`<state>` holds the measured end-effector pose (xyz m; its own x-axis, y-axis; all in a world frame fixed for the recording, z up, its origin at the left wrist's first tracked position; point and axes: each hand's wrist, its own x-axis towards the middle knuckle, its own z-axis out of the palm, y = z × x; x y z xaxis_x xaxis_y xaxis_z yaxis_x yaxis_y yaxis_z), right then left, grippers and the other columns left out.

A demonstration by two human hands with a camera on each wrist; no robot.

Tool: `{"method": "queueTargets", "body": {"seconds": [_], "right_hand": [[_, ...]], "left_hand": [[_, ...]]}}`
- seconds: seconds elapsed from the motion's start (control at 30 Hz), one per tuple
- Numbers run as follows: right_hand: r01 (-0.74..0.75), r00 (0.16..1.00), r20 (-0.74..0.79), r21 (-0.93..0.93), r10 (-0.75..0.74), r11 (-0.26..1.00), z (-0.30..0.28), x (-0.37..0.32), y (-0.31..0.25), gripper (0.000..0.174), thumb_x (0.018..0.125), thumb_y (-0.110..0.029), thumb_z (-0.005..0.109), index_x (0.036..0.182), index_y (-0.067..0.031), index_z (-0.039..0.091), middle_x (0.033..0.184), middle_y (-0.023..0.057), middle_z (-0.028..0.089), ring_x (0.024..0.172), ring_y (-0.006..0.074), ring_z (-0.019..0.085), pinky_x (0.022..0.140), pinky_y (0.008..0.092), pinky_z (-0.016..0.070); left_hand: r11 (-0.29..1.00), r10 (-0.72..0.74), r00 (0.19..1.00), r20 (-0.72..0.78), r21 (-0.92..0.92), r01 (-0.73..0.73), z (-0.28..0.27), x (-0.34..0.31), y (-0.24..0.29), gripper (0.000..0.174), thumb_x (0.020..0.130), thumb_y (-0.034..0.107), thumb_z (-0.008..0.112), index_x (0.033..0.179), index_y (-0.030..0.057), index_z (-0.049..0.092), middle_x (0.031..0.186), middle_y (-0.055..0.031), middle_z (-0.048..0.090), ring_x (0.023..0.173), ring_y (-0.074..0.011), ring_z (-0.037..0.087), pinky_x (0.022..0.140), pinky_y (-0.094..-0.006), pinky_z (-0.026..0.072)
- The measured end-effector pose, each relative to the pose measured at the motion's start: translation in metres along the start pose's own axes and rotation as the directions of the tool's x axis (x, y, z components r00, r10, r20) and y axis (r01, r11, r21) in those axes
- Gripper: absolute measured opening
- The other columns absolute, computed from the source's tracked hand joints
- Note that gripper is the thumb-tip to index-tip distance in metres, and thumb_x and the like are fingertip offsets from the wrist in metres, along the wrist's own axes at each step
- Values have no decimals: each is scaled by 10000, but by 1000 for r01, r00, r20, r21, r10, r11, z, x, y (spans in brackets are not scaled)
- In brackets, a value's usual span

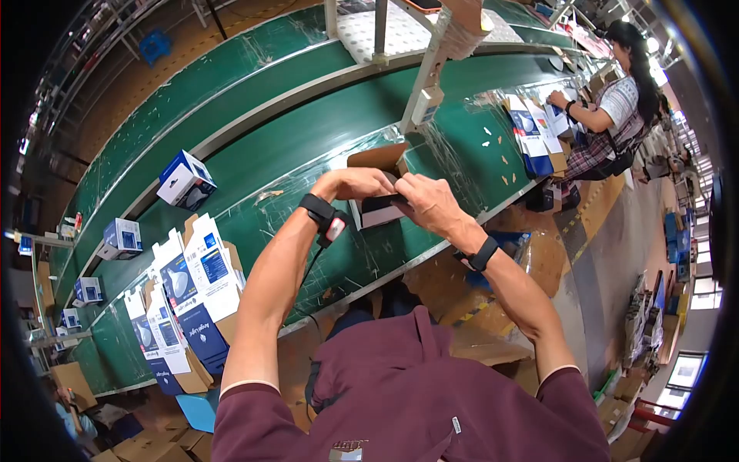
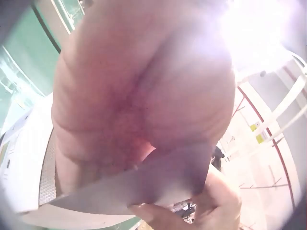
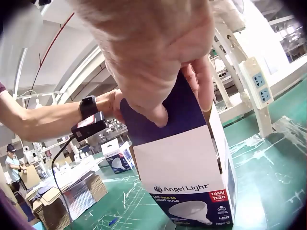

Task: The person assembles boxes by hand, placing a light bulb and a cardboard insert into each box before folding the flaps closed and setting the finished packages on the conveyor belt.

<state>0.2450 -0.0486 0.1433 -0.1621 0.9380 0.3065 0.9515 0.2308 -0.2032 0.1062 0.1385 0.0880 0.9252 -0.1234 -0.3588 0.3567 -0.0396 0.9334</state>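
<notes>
A white and dark blue Angel Light bulb carton (image 3: 175,158) stands upright on the green workbench, its top flaps raised. My right hand (image 1: 431,202) pinches the carton's dark blue flap (image 3: 183,112), with the thumb on its outer face and fingers behind. At the open top is my left hand (image 1: 360,183), its fingers reaching down behind that flap. In the left wrist view the flap (image 2: 139,189) covers the left fingertips, so I cannot tell whether they hold anything. A brown flap (image 1: 377,156) stands up on the carton's far side.
Flattened cartons (image 1: 185,285) are stacked to the left. Several made-up cartons (image 1: 187,181) stand beyond them along the bench. A post with a power socket (image 1: 425,105) rises just past the work. At the right, another person (image 1: 627,100) sits by more flat cartons (image 1: 531,127).
</notes>
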Motion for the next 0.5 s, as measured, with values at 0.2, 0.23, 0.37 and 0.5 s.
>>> {"method": "queueTargets", "body": {"seconds": [0.2,0.23,0.37,0.5], "right_hand": [[-38,999,-30,94,41,995,7,7,0,312,785,-100,790,991,-73,557,945,113,576,884,319,658,684,450,562],[-74,997,-19,100,76,992,2,5,-3,325,790,-116,803,1019,-70,577,985,127,590,912,348,657,718,456,565],[-53,987,-141,201,82,978,18,14,-4,442,714,-51,815,1112,-55,625,1127,173,642,1018,401,668,814,468,578],[-95,981,-148,187,124,978,16,-2,-10,417,710,90,763,1070,-42,599,1050,182,603,919,433,652,745,467,562]], "left_hand": [[996,-84,995,-49,-29,83,-11,-7,4,331,1022,329,683,1022,14,788,880,31,706,805,-75,612,712,-296,515],[998,-42,999,8,44,41,-14,-3,0,357,1052,329,648,1122,0,769,1026,-16,753,963,-89,654,822,-297,548],[940,232,958,-168,291,-177,-20,14,-40,362,977,380,697,1121,57,778,1001,-45,762,945,-142,657,863,-336,544],[949,151,971,-186,302,-90,-9,31,-36,240,895,183,650,761,-16,662,601,53,452,607,-89,410,555,-350,361]]}}
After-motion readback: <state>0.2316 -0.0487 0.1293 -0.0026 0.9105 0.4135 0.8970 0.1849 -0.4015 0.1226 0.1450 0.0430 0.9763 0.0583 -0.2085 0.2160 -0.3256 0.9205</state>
